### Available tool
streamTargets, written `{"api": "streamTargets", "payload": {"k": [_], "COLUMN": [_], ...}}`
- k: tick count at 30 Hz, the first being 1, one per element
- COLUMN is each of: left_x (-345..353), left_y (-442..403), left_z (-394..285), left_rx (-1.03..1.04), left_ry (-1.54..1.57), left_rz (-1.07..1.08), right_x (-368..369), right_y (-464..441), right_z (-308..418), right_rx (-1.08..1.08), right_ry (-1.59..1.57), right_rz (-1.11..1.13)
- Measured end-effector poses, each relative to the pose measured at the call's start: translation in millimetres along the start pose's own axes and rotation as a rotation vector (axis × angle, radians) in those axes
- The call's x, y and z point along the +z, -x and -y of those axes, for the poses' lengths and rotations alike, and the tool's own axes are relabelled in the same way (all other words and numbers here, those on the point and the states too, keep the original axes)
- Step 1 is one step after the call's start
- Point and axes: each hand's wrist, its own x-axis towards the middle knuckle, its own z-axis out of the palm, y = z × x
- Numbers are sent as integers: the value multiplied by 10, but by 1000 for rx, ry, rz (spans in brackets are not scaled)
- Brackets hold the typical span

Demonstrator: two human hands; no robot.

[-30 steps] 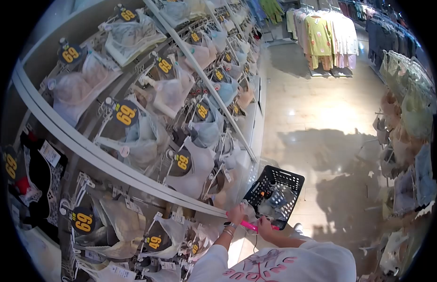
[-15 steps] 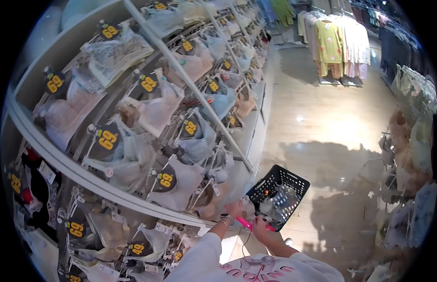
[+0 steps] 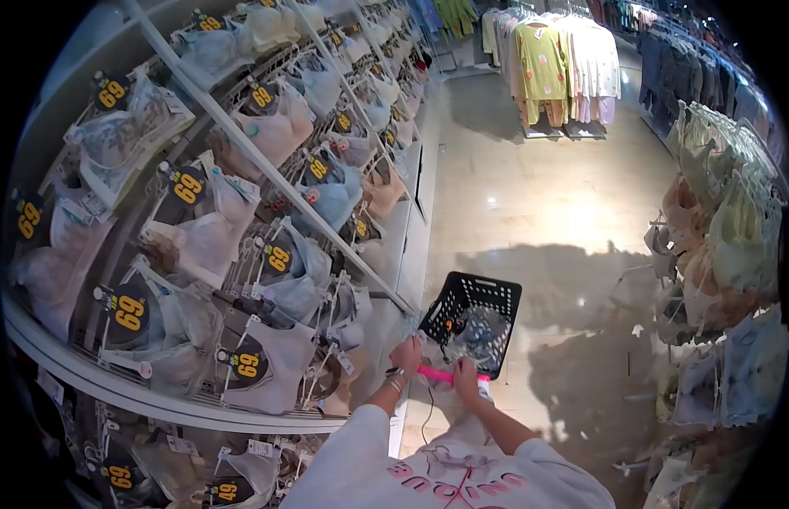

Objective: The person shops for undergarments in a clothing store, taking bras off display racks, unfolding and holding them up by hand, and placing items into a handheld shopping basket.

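A black perforated basket is just beyond my hands, with clear-wrapped or translucent items inside. Its pink handle lies between my two hands. My left hand, with a watch and bracelet at the wrist, is closed near the handle's left end; some translucent material shows beside its fingers. My right hand is closed round the right part of the pink handle. A thin dark cord hangs below the handle.
Wall racks on the left hold many bras with "69" tags, behind a white frame edge. More underwear hangs on the right. Ahead, a rack carries a yellow-green pajama set. Pale floor runs between them.
The view has shifted along the aisle, and the racks now sit further left in it. Both hands and the basket have moved left and up in view, with the handle still between the hands.
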Motion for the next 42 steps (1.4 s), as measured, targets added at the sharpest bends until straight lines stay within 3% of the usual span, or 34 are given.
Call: {"api": "streamTargets", "payload": {"k": [6, 9, 11, 18, 21, 22, 24, 33, 42], "left_x": [116, 51, 47, 81, 135, 151, 111, 99, 267], "left_y": [-595, -795, -904, -1419, -1623, -1680, -1801, -2430, -3272], "left_z": [-470, -707, -784, -1036, -1123, -1160, -1240, -1595, -1802], "left_rx": [88, 35, 28, 116, 118, 112, 64, 47, 38], "left_ry": [-25, 42, 33, 64, 75, 88, 125, 112, 37], "left_rz": [-163, -145, -141, -184, -198, -200, -125, -161, -209], "right_x": [-174, -297, -253, -339, -323, -357, -359, -436, -375], "right_y": [-821, -1127, -1345, -1971, -2207, -2257, -2378, -3170, -4027], "right_z": [-96, -43, -285, -349, -243, -160, -249, -315, -267], "right_rx": [25, 102, 26, 145, 61, 149, 147, 112, 42], "right_ry": [89, -14, 8, -261, -112, -182, -171, -226, -58], "right_rz": [-38, 36, 16, 6, -117, -79, -66, -51, -71]}}
